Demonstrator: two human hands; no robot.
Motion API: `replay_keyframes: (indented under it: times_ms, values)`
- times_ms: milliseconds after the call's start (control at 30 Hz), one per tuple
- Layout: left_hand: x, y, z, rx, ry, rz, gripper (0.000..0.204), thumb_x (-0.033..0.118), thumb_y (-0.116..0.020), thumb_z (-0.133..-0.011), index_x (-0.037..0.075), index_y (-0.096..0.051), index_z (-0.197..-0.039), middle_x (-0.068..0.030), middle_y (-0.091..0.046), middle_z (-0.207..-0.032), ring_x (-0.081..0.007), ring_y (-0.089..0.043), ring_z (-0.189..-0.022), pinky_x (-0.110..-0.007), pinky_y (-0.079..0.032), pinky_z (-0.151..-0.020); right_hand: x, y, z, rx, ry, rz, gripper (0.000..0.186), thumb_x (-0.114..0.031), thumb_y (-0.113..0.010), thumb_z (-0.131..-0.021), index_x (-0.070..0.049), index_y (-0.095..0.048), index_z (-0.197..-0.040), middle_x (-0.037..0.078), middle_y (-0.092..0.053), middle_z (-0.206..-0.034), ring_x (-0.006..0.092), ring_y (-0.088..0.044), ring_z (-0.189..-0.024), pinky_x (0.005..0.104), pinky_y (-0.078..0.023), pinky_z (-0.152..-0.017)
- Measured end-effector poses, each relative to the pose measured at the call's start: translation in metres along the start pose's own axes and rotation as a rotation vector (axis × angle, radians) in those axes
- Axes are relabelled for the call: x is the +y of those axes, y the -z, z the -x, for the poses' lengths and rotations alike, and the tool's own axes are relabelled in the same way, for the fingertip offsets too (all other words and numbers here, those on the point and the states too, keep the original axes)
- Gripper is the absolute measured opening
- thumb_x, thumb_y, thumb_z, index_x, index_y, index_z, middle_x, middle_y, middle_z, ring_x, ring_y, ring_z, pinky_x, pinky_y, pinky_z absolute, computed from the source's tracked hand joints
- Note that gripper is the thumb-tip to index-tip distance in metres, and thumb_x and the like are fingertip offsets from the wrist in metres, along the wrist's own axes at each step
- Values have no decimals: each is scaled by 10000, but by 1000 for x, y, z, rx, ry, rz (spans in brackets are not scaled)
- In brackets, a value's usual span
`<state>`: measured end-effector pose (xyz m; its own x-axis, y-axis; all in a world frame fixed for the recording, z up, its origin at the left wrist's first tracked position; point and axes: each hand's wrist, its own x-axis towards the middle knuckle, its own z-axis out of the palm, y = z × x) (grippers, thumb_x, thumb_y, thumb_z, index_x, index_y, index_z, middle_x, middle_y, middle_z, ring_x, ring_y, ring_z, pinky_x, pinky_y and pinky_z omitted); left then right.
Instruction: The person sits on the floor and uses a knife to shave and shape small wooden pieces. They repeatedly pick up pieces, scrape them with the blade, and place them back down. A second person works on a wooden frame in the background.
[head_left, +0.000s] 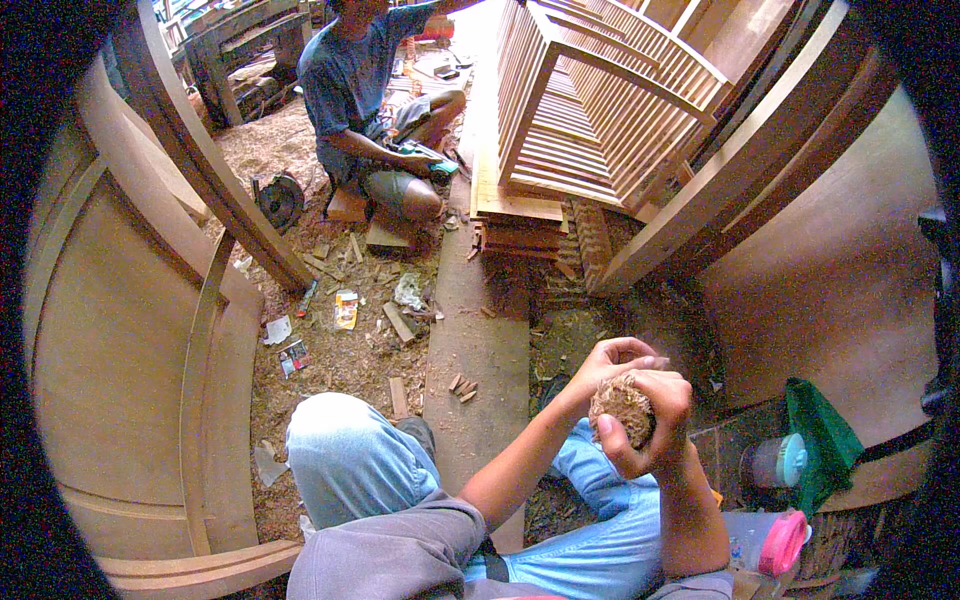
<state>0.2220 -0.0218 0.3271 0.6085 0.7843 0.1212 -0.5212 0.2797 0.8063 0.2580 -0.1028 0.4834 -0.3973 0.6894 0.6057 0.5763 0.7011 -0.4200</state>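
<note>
Both of my hands are raised together over my right leg. A round brown lump (622,411) with a rough, ruffled surface sits in my right hand (668,408), thumb pressed against its near side. From its look I cannot tell whether it is carved wood or bunched shavings. My left hand (612,362) is just beyond the lump, close against the right hand, with fingers curled inward. Whatever its fingertips pinch is hidden or too small to name.
A plank (476,340) with several small wood pieces (462,387) runs ahead of me. A co-worker (362,110) sits beyond, near a slatted wooden frame (590,110). Door panels (130,330) lean at left. A turquoise-lidded container (775,460) and green cloth (822,440) are at right.
</note>
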Motion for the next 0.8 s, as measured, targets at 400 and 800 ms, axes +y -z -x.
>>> replay_keyframes:
  times_ms: [400,800]
  values:
    - [-3,9,1,-165,38,124,487,226,-800,-704,-23,-621,-1082,-95,-664,-1023,-149,-629,-917,-306,-508,-842,4,1,4,-46,-12,-4,256,-196,-638,-635,-13,-550,-791,105,-592,-633,288,-581,-553,378,-473,-597]
    - [-13,7,0,-101,-37,-85,289,232,-715,-802,-25,-686,-932,-82,-679,-986,-157,-628,-909,-322,-508,-817,10,3,14,-24,210,120,519,-181,-666,-683,-16,-448,-1124,153,-564,-948,296,-567,-830,424,-459,-788]
